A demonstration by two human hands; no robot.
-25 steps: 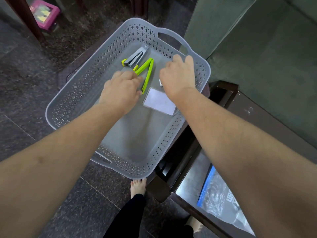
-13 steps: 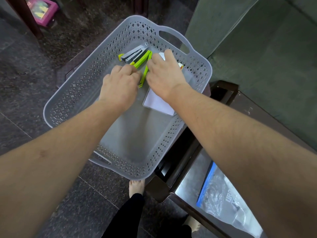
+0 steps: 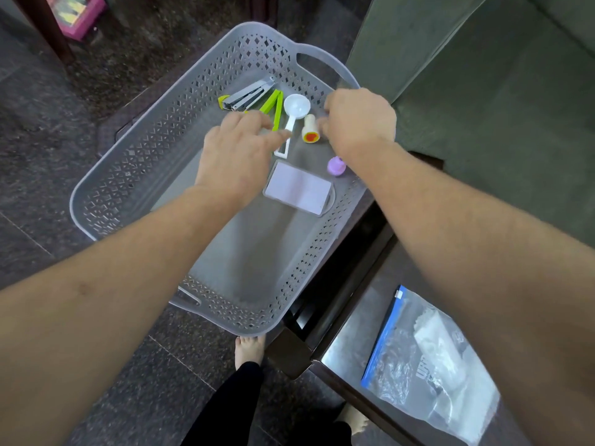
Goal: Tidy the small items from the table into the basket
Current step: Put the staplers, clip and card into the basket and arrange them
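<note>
A: What's in the basket [image 3: 135, 162] already?
B: Stapler [image 3: 246, 97], green clip [image 3: 273, 103], white scoop [image 3: 294, 112], stamp [image 3: 310, 129], purple cap [image 3: 336, 165], card [image 3: 297, 188], mostly toward twelve o'clock.
A: Hands?
B: Left hand [image 3: 236, 152] spread loosely, empty; right hand [image 3: 359, 120] curled, grip unclear. Bag [image 3: 428, 362] at five o'clock remains on the table [image 3: 351, 349].

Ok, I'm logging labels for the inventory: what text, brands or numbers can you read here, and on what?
Clear zip bag on the table: dark print starting "UR", the rest cut off and blurred.
Pink box on the floor: a yellow picture, no words readable.
White card, stapler, stamp in the basket: no text visible.
</note>
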